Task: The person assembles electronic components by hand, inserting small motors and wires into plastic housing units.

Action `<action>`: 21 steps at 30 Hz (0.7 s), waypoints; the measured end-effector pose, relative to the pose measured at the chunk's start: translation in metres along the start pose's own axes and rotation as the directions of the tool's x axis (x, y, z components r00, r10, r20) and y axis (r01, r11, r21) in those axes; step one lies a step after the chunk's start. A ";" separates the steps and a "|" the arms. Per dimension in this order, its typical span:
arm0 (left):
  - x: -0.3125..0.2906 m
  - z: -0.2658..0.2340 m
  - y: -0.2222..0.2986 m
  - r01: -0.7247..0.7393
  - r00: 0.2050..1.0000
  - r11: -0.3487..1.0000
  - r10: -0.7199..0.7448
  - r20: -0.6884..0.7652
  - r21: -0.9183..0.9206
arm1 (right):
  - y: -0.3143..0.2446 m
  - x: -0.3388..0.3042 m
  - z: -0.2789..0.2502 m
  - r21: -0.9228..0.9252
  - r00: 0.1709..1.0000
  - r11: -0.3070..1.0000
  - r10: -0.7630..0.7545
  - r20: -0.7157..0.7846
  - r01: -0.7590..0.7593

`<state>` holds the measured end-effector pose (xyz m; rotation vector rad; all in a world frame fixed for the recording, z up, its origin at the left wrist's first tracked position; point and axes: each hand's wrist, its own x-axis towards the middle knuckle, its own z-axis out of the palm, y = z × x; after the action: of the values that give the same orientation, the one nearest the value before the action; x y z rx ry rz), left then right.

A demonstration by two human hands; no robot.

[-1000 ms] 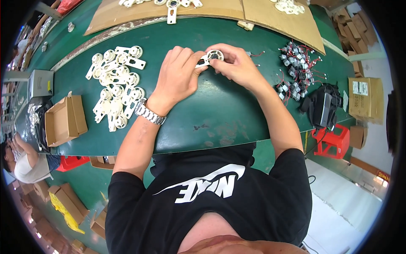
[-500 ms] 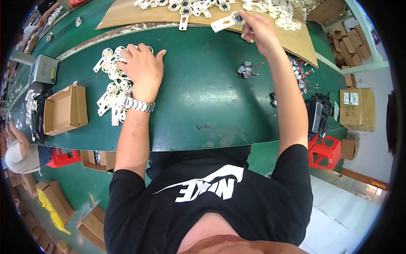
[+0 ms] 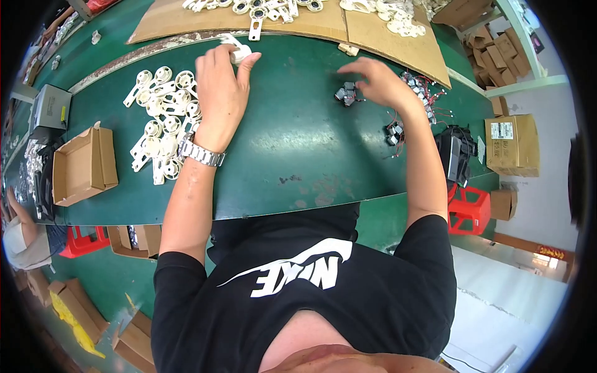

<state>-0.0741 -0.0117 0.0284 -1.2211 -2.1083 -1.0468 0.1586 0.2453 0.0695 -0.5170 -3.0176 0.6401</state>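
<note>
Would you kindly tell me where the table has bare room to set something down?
The widest bare patch of the green table, slightly stained, lies between the left hand and the wired clusters, reaching the near edge. A narrower strip separates the open carton from the white-part pile. Crowded: that pile, the far cardboard sheet, and those clusters by the right hand.

Green floor (image 3: 115, 273) surrounds a red stool (image 3: 86, 242).
</note>
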 end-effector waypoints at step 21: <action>-0.005 0.015 -0.004 0.776 0.566 -0.284 -0.082 0.820 -0.563 | -0.014 -0.018 -0.025 0.235 0.962 0.948 0.246 -0.120 -0.213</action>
<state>-0.0759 -0.0027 0.0145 -1.0120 -1.9342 -3.6360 0.1736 0.2372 0.0991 -0.8703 -2.7249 0.8916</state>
